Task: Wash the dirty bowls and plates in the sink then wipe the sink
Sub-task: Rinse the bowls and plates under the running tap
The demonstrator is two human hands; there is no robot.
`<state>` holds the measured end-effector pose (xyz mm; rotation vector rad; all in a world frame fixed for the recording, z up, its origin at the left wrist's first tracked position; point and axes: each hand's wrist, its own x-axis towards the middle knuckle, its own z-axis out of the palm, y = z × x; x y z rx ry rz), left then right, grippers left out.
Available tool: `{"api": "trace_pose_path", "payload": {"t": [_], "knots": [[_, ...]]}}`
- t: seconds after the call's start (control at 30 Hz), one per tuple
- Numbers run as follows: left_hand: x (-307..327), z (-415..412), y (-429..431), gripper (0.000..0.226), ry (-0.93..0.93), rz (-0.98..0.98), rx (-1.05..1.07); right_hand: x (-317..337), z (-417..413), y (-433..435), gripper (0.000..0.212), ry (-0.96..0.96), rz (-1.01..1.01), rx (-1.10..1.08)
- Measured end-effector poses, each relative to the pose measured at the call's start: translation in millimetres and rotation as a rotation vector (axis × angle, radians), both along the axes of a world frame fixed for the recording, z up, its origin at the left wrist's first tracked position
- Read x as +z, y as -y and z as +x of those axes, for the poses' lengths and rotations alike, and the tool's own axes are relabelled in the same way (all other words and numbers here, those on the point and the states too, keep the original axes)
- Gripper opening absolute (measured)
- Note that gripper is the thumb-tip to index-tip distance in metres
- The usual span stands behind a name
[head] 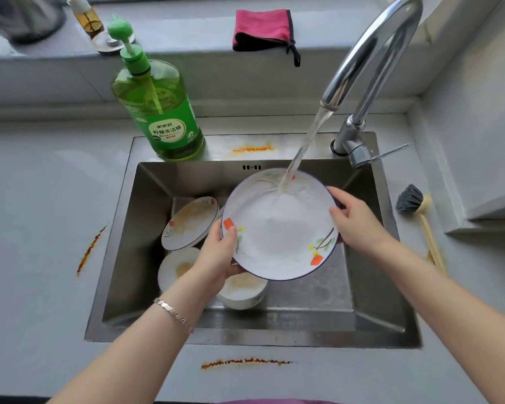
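Note:
I hold a white plate (pixel 279 228) with orange flower prints over the steel sink (pixel 370 287), tilted under the running water from the tap (pixel 370 53). My left hand (pixel 219 252) grips its left rim, thumb on top. My right hand (pixel 354 220) grips the right rim. Below in the sink lie a dirty plate (pixel 188 221) leaning at the left, a dirty white bowl (pixel 175 268) and another dirty bowl (pixel 242 291) partly hidden under the held plate.
A green dish soap bottle (pixel 158 109) stands on the sink's back ledge. A pink cloth (pixel 263 29) hangs on the sill behind. A dish brush (pixel 417 211) lies on the counter at the right. Orange stains (pixel 245 363) mark the grey counter (pixel 41 199).

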<state>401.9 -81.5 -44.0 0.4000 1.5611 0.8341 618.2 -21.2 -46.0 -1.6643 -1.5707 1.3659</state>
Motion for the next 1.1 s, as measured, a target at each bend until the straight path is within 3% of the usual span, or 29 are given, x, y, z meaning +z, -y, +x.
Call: {"api": "trace_pose_path", "payload": {"t": [0.1, 0.17, 0.27, 0.37, 0.5, 0.63, 0.73, 0.87, 1.0, 1.1], "knots": [[3, -2, -4, 0.026, 0.052, 0.029, 0.038, -2, -4, -13, 0.044, 0.111, 0.124, 0.049], [12, -5, -4, 0.020, -0.051, 0.166, 0.038, -3, -9, -14, 0.045, 0.050, 0.147, 0.028], [29, -16, -3, 0.022, -0.259, 0.400, -0.062, -11, -18, -7, 0.047, -0.119, 0.051, -0.084], [46, -25, -8, 0.022, -0.380, 0.466, -0.218, -19, -29, 5, 0.045, -0.335, -0.175, -0.180], [48, -30, -15, 0.016, -0.428, 0.412, -0.253, -27, -29, 20, 0.060, -0.565, -0.463, -0.156], [24, -28, -11, 0.022, -0.214, 0.089, -0.168, -19, -11, 21, 0.054, -0.640, -0.555, -0.153], [9, -23, -3, 0.018, -0.132, -0.086, -0.242, -8, -1, 19, 0.054, -0.490, -0.486, -0.163], [-10, -25, 3, 0.027, -0.342, -0.126, -0.486, 10, 8, 15, 0.058, -0.227, -0.297, -0.142], [-20, -23, 9, 0.032, -0.428, -0.142, -0.585, 30, 4, 16, 0.063, 0.239, -0.037, 0.099], [-26, -16, 13, 0.031, -0.444, -0.142, -0.644, 40, 0, 23, 0.064, 0.458, 0.016, 0.228]]}}
